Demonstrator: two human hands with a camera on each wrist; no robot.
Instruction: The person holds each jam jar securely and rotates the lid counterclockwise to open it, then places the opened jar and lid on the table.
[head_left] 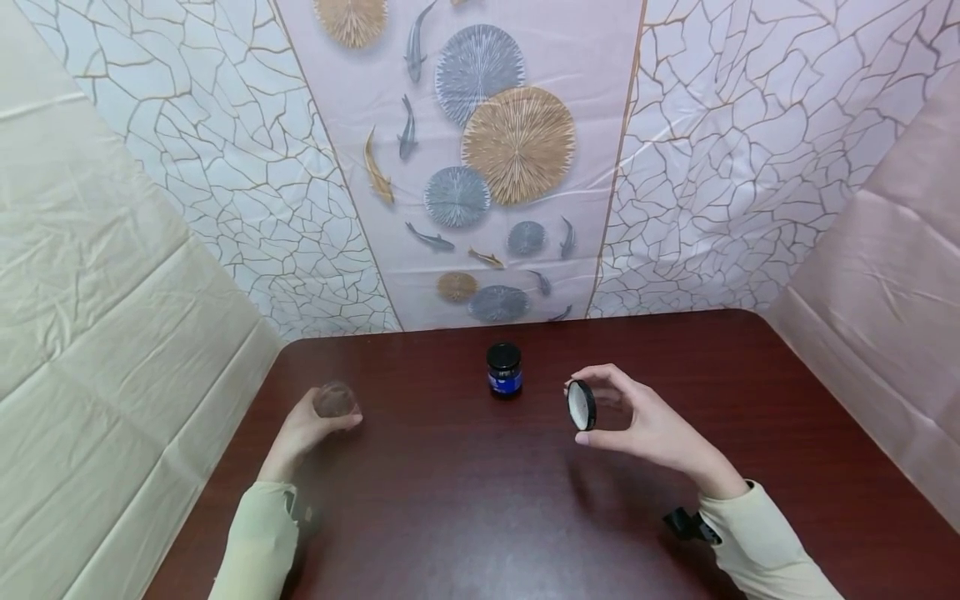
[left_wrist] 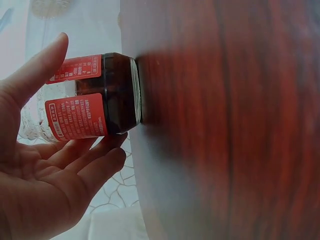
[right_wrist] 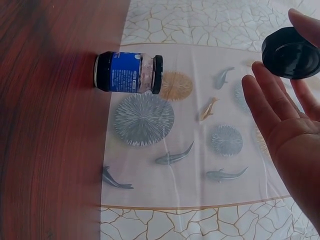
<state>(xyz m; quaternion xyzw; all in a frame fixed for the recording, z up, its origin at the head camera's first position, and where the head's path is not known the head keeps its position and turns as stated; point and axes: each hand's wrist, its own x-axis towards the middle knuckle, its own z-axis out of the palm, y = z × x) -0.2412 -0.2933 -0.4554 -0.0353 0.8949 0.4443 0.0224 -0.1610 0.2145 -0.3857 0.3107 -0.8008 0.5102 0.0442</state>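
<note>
My left hand (head_left: 307, 429) is around a glass jar (head_left: 336, 400) at the left of the table. In the left wrist view, the jar (left_wrist: 85, 97) has red labels and dark contents in its lower part; its base is at the wood, with my thumb on one side and fingers on the other. To the right, my right hand (head_left: 637, 417) holds a black jar lid (head_left: 581, 405) by its edge above the table, its pale inner face turned leftward. The right wrist view shows this lid (right_wrist: 291, 54) between thumb and fingers, its dark outer face visible.
A second jar (head_left: 504, 371), with a blue label and a black lid on, stands upright near the table's back edge, between both hands. Patterned cloth (head_left: 480, 150) hangs behind the dark red wooden table (head_left: 450, 500), and pale cloth walls (head_left: 97, 350) flank it.
</note>
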